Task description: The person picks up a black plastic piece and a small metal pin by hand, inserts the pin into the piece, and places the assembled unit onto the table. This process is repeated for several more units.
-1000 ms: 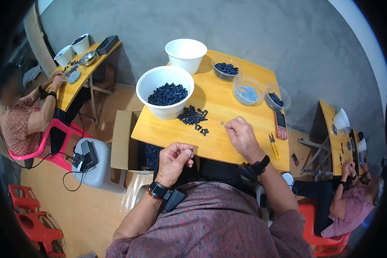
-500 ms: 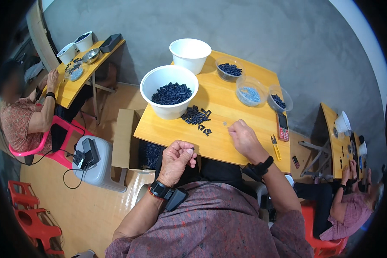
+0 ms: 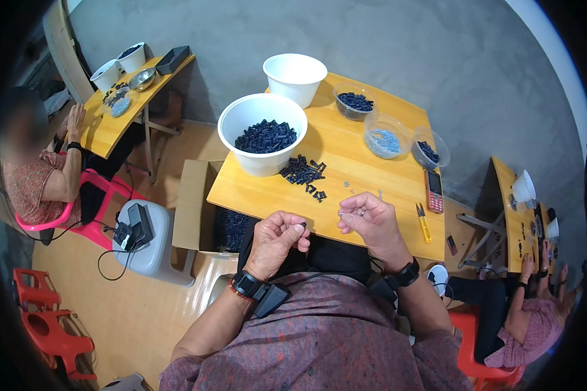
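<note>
Near the table's front edge, my left hand [image 3: 277, 244] is closed in a pinch on a small black part [image 3: 303, 225], mostly hidden by the fingers. A short distance to its right, my right hand [image 3: 375, 228] pinches a tiny pale piece [image 3: 341, 213], too small to name. Loose black parts [image 3: 303, 171] lie in a pile beyond my left hand. Beside the pile stands a white bucket [image 3: 229, 133] partly filled with black parts. Several tiny pieces [image 3: 347, 184] are scattered on the wooden table [image 3: 346, 159] just past my right hand.
An empty-looking white bucket [image 3: 295, 75] stands at the back. Clear tubs hold black parts [image 3: 355, 101] and light blue pieces [image 3: 385, 141]. A red phone [image 3: 434, 192] and yellow-handled snips [image 3: 424, 223] lie at right. A cardboard box [image 3: 192, 205] sits below left. Other people work at side tables.
My right hand has come off the tabletop toward my left hand, now pinching a tiny pale piece. My left hand still pinches the black part, slightly farther right in the picture.
</note>
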Demonstrator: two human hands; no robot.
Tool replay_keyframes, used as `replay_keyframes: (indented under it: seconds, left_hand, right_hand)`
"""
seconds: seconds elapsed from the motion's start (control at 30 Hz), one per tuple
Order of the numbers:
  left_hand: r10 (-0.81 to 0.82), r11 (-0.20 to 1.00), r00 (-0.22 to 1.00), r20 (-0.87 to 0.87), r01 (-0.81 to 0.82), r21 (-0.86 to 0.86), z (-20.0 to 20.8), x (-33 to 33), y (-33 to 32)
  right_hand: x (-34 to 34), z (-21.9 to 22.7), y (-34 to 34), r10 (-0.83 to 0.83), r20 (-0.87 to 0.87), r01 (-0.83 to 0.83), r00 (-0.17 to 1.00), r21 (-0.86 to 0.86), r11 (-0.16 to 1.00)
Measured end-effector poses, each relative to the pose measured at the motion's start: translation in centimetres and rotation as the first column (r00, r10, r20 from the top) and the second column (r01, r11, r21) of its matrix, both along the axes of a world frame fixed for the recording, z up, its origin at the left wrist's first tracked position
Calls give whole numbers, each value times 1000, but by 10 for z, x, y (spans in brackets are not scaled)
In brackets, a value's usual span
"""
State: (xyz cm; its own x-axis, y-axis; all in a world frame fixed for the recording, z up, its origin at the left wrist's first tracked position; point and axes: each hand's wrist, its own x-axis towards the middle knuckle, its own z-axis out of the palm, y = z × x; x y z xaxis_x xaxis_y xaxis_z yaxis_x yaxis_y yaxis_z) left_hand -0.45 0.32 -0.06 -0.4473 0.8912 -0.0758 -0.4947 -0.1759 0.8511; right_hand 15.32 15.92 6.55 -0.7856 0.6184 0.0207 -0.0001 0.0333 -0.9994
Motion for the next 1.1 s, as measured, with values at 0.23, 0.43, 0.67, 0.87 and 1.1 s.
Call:
replay_keyframes:
  seconds: [0.23, 0.43, 0.67, 0.87, 1.1]
  left_hand:
    - [-17, 1000, 1000, -23, 17, -15, 5, -1, -1]
    - [-51, 999, 999, 0, 51, 0, 6, -1, 0]
    - [-61, 998, 998, -14, 61, 4, 7, -1, -1]
    - [-61, 998, 997, -43, 59, -30, 10, 0, 0]
    - [-37, 999, 989, -143, 34, -26, 15, 3, -2]
  right_hand:
    - [-12, 4, -19, 63, 1, -63, 998, 67, 996]
    - [-23, -1, -26, 59, 65, -78, 996, 349, 934]
    - [-33, 0, -33, 76, 21, -73, 997, 620, 781]
    - [-31, 7, -30, 118, 65, -126, 991, 770, 625]
    - [-28, 10, -24, 189, 176, -258, 966, 625, 737]
